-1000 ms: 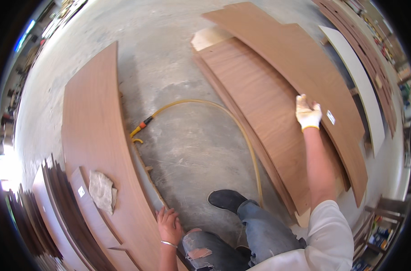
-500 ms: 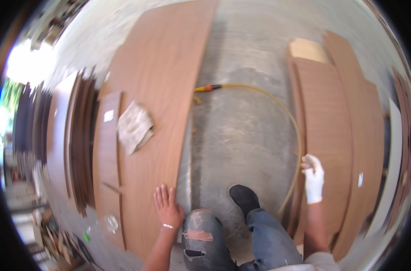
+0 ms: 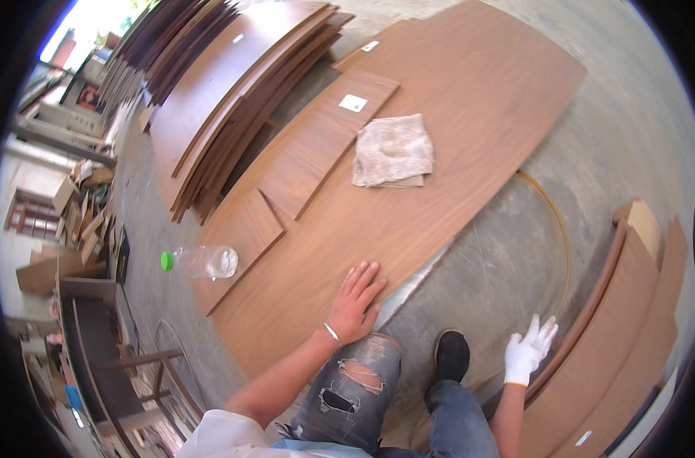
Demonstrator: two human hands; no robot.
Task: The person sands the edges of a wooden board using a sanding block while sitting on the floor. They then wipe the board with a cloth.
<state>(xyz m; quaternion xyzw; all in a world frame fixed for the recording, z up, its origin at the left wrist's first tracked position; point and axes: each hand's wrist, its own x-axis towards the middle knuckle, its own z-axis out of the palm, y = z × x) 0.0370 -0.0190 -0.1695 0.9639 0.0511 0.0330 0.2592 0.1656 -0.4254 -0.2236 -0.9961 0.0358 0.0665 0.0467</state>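
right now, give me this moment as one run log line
left hand bare, flat on large wood panel | right hand gloved, open, at edge of stacked panels | cloth on panel | bottle on floor

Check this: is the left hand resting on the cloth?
No, the left hand lies flat on the wood panel, well apart from the cloth.

Concrete floor (image 3: 622,137) bears wood panels (image 3: 454,145), bottle (image 3: 202,262), hose (image 3: 557,229).

bare panel (image 3: 454,175) ahead – free | rag (image 3: 391,150), bottle (image 3: 202,262) – obstacles
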